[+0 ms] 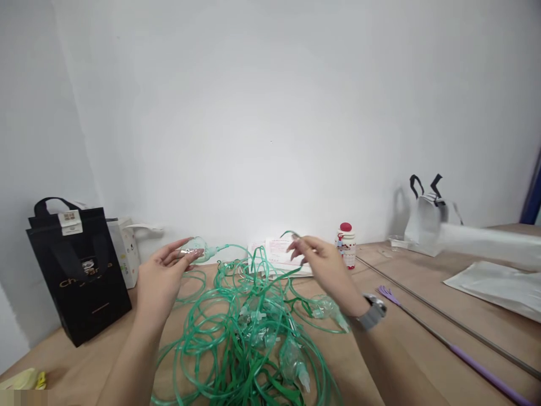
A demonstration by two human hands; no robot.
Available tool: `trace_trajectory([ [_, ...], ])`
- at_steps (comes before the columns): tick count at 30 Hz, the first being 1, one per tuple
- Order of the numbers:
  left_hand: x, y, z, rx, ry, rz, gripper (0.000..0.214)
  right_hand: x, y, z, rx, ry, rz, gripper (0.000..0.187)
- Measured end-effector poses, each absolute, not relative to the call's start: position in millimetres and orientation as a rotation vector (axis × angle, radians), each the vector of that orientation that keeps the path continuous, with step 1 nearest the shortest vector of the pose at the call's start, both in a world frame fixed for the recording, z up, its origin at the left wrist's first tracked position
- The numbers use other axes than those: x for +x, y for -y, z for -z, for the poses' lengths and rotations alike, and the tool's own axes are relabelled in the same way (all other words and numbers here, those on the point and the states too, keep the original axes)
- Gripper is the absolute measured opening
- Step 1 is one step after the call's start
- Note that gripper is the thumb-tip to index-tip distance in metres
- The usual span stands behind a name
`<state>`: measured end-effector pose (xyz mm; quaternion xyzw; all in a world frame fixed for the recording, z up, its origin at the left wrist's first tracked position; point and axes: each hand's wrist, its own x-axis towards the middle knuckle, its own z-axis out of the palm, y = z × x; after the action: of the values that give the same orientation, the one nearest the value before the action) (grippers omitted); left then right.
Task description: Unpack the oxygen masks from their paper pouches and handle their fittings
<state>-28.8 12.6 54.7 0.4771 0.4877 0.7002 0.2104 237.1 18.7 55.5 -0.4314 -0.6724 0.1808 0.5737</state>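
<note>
My left hand [171,262] is closed around a clear green oxygen mask [196,248], held up at the left of the pile. A thin green tube runs from the mask's connector toward the middle. Raised over the right side, my right hand [319,262] pinches a green strap [291,272] between thumb and fingers; a short end of it sticks out beyond the fingertips. Below both hands lies a tangled heap of green tubing [207,321] with straps and several more masks. One of these masks [293,361] rests at the front, and another [325,307] lies under my right wrist.
Printed papers [279,254] lie behind the heap, beside a white and red bottle [346,248]. A black bag [80,276] and a white box [127,248] stand left. To the right are a purple back scratcher [456,349], a metal rod [422,299], plastic packaging [502,285] and a white bag [425,225].
</note>
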Motion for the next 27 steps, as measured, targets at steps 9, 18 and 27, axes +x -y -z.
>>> trace_trajectory([
  [9,-38.4,-13.6,-53.9,1.43,-1.757,-1.894,0.037,311.0,-2.8,-88.9,-0.5,0.566,-0.225,0.022],
  [18,-27.5,-2.3,-60.7,1.619,-1.675,-1.66,0.031,323.7,-42.5,-64.2,-0.858,0.919,-0.197,0.026],
  [27,1.4,21.9,-69.3,1.955,-1.413,-1.283,0.017,239.9,-25.5,-50.4,-0.877,1.596,-0.453,0.028],
])
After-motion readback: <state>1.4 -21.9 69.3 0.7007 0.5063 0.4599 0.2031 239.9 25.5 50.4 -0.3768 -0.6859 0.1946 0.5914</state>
